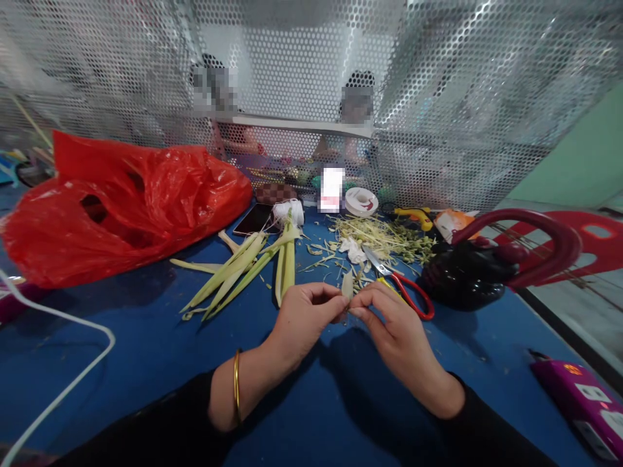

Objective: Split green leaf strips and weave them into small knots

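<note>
My left hand [306, 318], with a gold bangle at the wrist, pinches a small pale leaf piece [347, 285] that points upward between finger and thumb. My right hand [389, 334] meets it, its thumb and fingertips pressed together at the base of the same piece. What exactly lies between the right fingertips is too small to make out. Just beyond the right hand rest red-handled scissors [411, 295], blades pointing away to the left. Long pale green leaf strips [228, 269] lie on the blue table to the left, and a folded bundle [286, 263] stands nearer the middle.
A red plastic bag [146, 201] spreads across the left. Trimmings [374, 237], a white tape roll [361, 202] and a thread spool [288, 213] lie at the back. A black pot with a maroon handle [462, 275] and a purple power strip [581, 395] occupy the right. A white cable [82, 318] crosses the left.
</note>
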### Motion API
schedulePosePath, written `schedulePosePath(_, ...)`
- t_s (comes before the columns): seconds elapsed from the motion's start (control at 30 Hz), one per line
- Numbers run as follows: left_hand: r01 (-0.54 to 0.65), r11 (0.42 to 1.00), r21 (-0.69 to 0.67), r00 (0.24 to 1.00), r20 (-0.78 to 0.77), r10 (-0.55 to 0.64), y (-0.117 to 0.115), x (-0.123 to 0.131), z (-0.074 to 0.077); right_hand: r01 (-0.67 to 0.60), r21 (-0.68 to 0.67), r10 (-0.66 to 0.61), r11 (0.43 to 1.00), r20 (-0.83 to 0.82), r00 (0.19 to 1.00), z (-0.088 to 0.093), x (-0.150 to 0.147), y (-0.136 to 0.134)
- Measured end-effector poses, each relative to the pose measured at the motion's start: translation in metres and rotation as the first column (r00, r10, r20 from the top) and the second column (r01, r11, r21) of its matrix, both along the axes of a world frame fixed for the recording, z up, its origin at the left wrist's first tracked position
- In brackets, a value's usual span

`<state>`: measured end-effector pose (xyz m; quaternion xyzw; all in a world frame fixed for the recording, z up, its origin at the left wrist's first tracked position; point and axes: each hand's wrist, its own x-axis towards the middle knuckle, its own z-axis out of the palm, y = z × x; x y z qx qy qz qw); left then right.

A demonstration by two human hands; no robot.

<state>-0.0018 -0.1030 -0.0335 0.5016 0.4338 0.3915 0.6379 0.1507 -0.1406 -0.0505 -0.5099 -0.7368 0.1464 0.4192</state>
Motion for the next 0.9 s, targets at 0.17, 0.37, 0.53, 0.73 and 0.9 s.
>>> schedulePosePath(0.17, -0.01, 1.0, 0.026, 1.0, -0.024, 0.011, -0.0006, 0.0006, -0.0013, -0.014, -0.02, 0.013, 1.0, -0.043, 0.999, -0.0021, -0.0011, -0.0009)
schedulePosePath(0.37, -0.034, 0.998, -0.06, 0.999, 0.023, 0.035, 0.0005, -0.0003, -0.0017, 0.008, -0.042, -0.012, 0.999, -0.112, 0.994, -0.0047, -0.004, -0.0019)
schedulePosePath(0.53, -0.031, 0.995, -0.097, 0.998, 0.054, 0.036, 0.001, -0.0006, -0.0022, 0.015, -0.004, -0.016, 1.0, -0.13, 0.991, -0.004, -0.0064, -0.0031)
schedulePosePath(0.73, -0.022, 0.992, -0.121, 0.997, 0.074, 0.031, 0.001, -0.0002, -0.0026, 0.029, 0.003, -0.028, 1.0, -0.122, 0.992, -0.0043, -0.0082, -0.0038)
schedulePosePath(0.9, -0.012, 0.993, -0.116, 0.997, 0.071, 0.02, 0.0005, -0.0007, -0.0021, 0.123, -0.048, -0.13, 0.991, -0.201, 0.971, -0.0085, -0.0081, -0.003)
